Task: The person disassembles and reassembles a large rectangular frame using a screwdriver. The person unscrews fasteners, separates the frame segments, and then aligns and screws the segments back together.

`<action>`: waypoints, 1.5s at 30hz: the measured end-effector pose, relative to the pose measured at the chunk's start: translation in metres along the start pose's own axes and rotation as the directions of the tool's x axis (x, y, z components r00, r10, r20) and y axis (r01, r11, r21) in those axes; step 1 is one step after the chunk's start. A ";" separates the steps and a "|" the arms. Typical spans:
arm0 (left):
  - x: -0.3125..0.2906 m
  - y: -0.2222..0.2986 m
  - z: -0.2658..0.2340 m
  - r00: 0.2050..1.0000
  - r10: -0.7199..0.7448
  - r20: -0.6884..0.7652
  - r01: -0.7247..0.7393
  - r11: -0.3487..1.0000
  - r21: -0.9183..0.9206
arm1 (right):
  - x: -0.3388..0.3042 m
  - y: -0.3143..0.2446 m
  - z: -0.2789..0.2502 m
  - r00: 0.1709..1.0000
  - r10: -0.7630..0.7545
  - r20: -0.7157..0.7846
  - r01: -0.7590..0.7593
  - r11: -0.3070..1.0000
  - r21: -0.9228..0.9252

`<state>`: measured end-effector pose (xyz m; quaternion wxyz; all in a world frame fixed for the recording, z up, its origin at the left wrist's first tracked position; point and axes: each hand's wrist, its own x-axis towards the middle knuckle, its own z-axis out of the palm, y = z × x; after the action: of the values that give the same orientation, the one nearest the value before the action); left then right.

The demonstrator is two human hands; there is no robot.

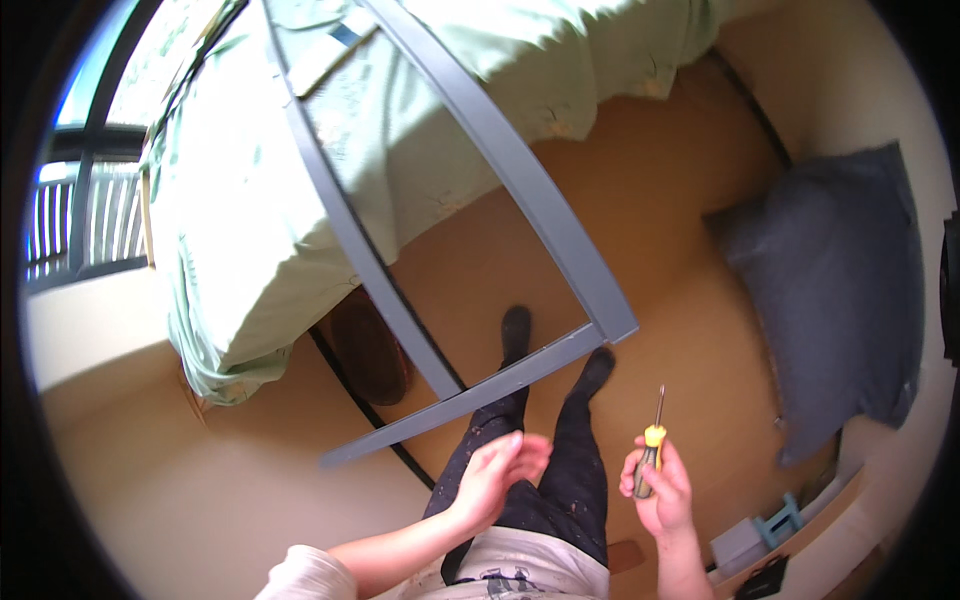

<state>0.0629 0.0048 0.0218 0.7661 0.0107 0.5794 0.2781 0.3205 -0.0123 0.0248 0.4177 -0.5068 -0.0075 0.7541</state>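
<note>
right hand [660,490] grips one yellow-handled screwdriver [652,448], tip toward 12 o'clock; left hand [495,470] open, empty, at 9 o'clock of it; one grey frame [500,385] just above.

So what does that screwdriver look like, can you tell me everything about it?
The screwdriver is small, with a yellow and dark handle that looks plastic and a thin metal shaft pointing up and a little right. The right hand grips the handle, so its lower part is hidden. It is held in the air above the brown floor, touching nothing else.
</note>
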 end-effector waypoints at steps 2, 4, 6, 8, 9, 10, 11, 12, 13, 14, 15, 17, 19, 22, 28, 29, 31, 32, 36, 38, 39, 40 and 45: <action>-0.040 0.006 -0.030 0.999 0.052 0.015 -0.054 0.974 0.221 | -0.025 0.003 0.002 0.996 -0.012 -0.091 0.004 0.997 -0.080; -0.067 0.033 -0.061 0.956 0.290 0.043 -0.281 0.863 0.421 | -0.048 0.003 0.000 0.988 -0.011 -0.154 -0.023 0.977 -0.213; -0.074 0.076 -0.083 0.731 0.682 0.032 -0.492 0.494 0.717 | -0.061 -0.001 0.003 0.982 -0.030 -0.189 -0.021 0.965 -0.262; -0.069 0.121 -0.093 0.568 0.812 -0.135 -0.460 0.450 0.765 | -0.064 -0.014 0.020 0.975 -0.073 -0.212 0.006 0.954 -0.301; -0.056 0.133 -0.100 0.529 0.832 -0.165 -0.458 0.443 0.771 | -0.061 -0.021 0.029 0.977 -0.112 -0.180 0.048 0.944 -0.326; -0.043 0.141 -0.107 0.523 0.829 -0.196 -0.508 0.488 0.709 | -0.054 -0.031 0.041 0.973 -0.156 -0.169 0.088 0.932 -0.352; -0.023 0.144 -0.110 0.630 0.734 -0.255 -0.517 0.641 0.567 | -0.044 -0.042 0.053 0.966 -0.201 -0.164 0.126 0.916 -0.380; -0.006 0.150 -0.110 0.732 0.622 -0.277 -0.495 0.765 0.412 | -0.030 -0.054 0.067 0.966 -0.227 -0.121 0.165 0.908 -0.386; 0.012 0.161 -0.092 0.833 0.515 -0.203 -0.452 0.844 0.288 | -0.026 -0.073 0.080 0.938 -0.334 -0.095 0.259 0.854 -0.451; 0.023 0.167 -0.082 0.911 0.386 -0.142 -0.361 0.916 0.174 | -0.013 -0.087 0.093 0.916 -0.397 -0.059 0.314 0.800 -0.511; 0.027 0.175 -0.071 0.926 0.350 -0.143 -0.324 0.929 0.177 | 0.001 -0.104 0.110 0.906 -0.424 0.001 0.348 0.742 -0.573; 0.048 0.181 -0.059 0.884 0.421 -0.203 -0.406 0.907 0.114 | 0.044 -0.137 0.137 0.868 -0.482 0.121 0.420 0.580 -0.698; 0.080 0.175 -0.064 0.827 0.488 -0.280 -0.481 0.871 0.097 | 0.106 -0.169 0.152 0.762 -0.567 0.314 0.524 0.252 -0.814; 0.081 0.178 -0.068 0.829 0.461 -0.317 -0.491 0.871 -0.016 | 0.165 -0.218 0.230 0.640 -0.563 0.523 0.587 -0.080 -0.805; 0.092 0.173 -0.056 0.789 0.455 -0.413 -0.481 0.876 0.046 | 0.345 -0.284 0.304 0.465 -0.554 0.690 0.544 -0.435 -0.717; 0.092 0.178 -0.053 0.793 0.400 -0.459 -0.438 0.899 0.027 | 0.369 -0.286 0.314 0.451 -0.558 0.697 0.534 -0.457 -0.711; 0.089 0.181 -0.044 0.778 0.352 -0.521 -0.409 0.912 0.005 | 0.400 -0.292 0.332 0.458 -0.539 0.707 0.531 -0.472 -0.704; 0.086 0.188 -0.039 0.772 0.344 -0.535 -0.410 0.912 -0.005 | 0.410 -0.296 0.340 0.466 -0.529 0.709 0.506 -0.499 -0.704; 0.090 0.204 -0.037 0.716 0.375 -0.589 -0.442 0.896 0.034 | 0.420 -0.301 0.360 0.457 -0.520 0.721 0.472 -0.545 -0.693; 0.092 0.213 -0.040 0.696 0.397 -0.599 -0.451 0.890 0.066 | 0.381 -0.297 0.370 0.357 -0.545 0.759 0.486 -0.586 -0.649; 0.092 0.217 -0.042 0.694 0.404 -0.596 -0.475 0.879 0.042 | 0.365 -0.294 0.377 0.239 -0.575 0.782 0.487 -0.626 -0.609; 0.095 0.224 -0.043 0.697 0.406 -0.591 -0.480 0.877 0.036 | 0.362 -0.288 0.364 0.360 -0.562 0.745 0.590 -0.481 -0.648; 0.109 0.260 -0.043 0.664 0.493 -0.562 -0.570 0.820 0.046 | 0.340 -0.209 0.282 0.901 -0.115 0.418 0.426 0.054 -0.903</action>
<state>-0.0645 0.2594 -0.0001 0.4501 0.0480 0.7255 0.5185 0.1863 0.4570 -0.0052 0.1055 -0.5491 -0.6489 0.5160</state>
